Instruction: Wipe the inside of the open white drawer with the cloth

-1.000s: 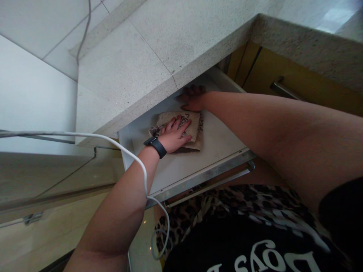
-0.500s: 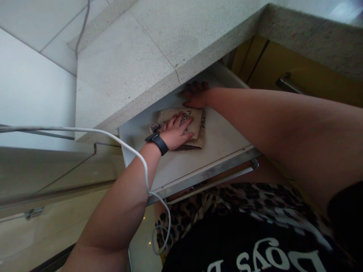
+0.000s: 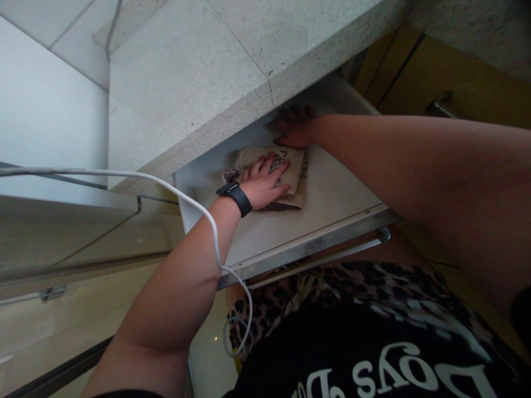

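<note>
The view shifted: left hand (image 3: 265, 187) on cloth (image 3: 296, 171), right hand (image 3: 297, 132) beyond, fingers (image 3: 279, 171) spread, empty.

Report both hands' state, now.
Left hand: open, spread on the folded cloth.
Right hand: open, inside the drawer, nothing visibly held.

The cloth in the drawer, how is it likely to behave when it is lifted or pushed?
The cloth looks like soft towelling, so it would probably sag when lifted. Its stacked layers, not visibly fastened, may unfold. Lying flat, it seems unlikely to roll if pushed along the drawer.
</note>
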Motion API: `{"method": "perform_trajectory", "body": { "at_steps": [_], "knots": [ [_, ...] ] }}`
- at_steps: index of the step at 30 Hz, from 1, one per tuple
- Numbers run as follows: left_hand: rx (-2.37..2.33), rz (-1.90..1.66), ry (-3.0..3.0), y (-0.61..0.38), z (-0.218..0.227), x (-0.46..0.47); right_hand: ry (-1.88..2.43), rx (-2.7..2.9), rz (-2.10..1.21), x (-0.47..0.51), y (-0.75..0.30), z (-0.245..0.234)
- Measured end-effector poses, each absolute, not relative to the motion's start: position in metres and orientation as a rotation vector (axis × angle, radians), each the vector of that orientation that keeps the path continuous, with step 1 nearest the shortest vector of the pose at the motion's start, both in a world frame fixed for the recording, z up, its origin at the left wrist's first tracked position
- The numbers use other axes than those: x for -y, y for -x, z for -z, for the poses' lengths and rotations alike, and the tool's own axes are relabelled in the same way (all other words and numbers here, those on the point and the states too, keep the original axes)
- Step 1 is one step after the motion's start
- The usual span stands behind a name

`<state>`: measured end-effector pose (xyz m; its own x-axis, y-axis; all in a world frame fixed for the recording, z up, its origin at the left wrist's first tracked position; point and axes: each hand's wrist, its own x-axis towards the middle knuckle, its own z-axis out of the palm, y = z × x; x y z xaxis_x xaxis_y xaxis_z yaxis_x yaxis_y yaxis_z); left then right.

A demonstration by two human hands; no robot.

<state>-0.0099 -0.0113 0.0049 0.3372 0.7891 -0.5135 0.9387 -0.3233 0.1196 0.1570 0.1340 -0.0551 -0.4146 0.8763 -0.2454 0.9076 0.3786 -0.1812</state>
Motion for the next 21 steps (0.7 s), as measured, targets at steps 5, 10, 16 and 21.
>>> {"method": "perform_trajectory", "body": {
  "at_steps": [5,10,16,21],
  "knots": [
    [-1.521,0.522,-2.203,0.008,-0.004,0.01,-1.644,-2.521,0.483,-0.133,-0.158,0.054],
    [-1.529,0.514,-2.221,0.006,-0.006,0.011,-1.619,-2.55,0.453,-0.134,-0.162,0.056],
    [-1.529,0.508,-2.241,0.004,-0.007,0.013,-1.602,-2.557,0.438,-0.139,-0.165,0.059],
    [-1.54,0.492,-2.236,0.002,-0.007,0.013,-1.622,-2.569,0.415,-0.141,-0.167,0.065]
  ]
}}
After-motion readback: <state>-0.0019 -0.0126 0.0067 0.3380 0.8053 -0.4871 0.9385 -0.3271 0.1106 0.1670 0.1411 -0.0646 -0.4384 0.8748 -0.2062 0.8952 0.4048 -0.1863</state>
